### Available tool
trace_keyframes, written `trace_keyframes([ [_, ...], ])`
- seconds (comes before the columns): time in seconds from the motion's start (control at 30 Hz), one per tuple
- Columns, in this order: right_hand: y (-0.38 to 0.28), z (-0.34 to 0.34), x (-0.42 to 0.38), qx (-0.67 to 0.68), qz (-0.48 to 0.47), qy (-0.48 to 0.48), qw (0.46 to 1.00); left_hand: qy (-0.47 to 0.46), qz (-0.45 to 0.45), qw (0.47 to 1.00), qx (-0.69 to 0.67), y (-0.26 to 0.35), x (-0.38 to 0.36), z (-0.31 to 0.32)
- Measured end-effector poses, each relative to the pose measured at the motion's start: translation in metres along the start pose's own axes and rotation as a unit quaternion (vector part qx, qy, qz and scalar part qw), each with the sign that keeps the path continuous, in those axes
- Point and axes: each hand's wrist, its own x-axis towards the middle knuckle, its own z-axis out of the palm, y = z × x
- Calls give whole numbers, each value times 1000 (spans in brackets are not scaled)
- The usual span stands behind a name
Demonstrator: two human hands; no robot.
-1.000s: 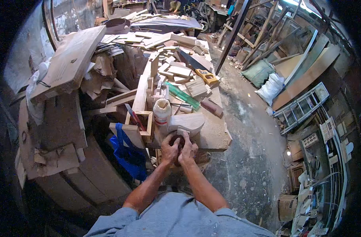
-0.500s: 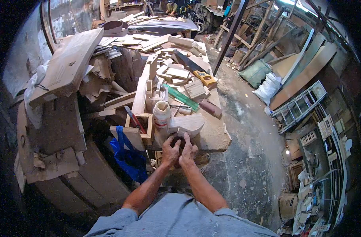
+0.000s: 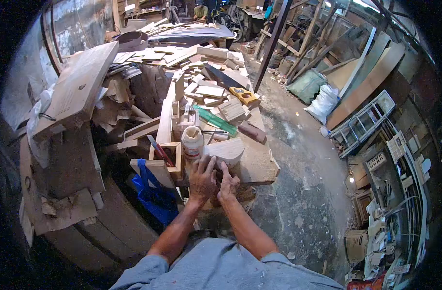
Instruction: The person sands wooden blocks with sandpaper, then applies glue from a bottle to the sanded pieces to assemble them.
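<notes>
My left hand [image 3: 201, 179] and my right hand [image 3: 228, 182] are pressed together at the near edge of the workbench [image 3: 257, 166]. Both close around a small dark piece that is now almost hidden under my fingers. My left fingers reach up towards a white glue bottle [image 3: 192, 142]. Just beyond my right hand lies a pale curved wooden block [image 3: 226, 151].
Wood offcuts [image 3: 209, 89], a yellow-handled saw [image 3: 240, 94] and a green strip [image 3: 218, 121] crowd the bench. A small wooden frame [image 3: 170, 157] and a blue bag [image 3: 151, 193] sit left of my hands. Boards [image 3: 78, 87] pile up on the left; concrete floor [image 3: 298, 169] lies right.
My hands have slid a little forward onto the bench edge. The dark piece, visible between my palms before, is now covered by my fingers.
</notes>
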Motion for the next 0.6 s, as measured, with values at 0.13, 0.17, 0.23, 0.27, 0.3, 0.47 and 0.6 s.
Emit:
trace_keyframes([
  [0.13,-29,8,-25,-32,31,40,998,-59,66,992,92,-3,16,0],
  [0.17,-25,6,-22,-39,7,34,999,-64,76,990,100,-5,18,3],
  [0.23,-5,0,-5,-35,-27,15,999,-71,94,986,114,-10,21,9],
  [0.27,17,-5,12,-24,-37,5,999,-81,90,987,106,-12,21,12],
  [0.3,18,-6,13,-22,-33,6,999,-91,85,987,98,-14,21,14],
  [0.47,9,-2,9,-65,-29,39,997,-103,88,987,86,-18,23,15],
  [0.6,33,-11,45,-157,-12,39,987,-118,95,984,92,-17,24,10],
])
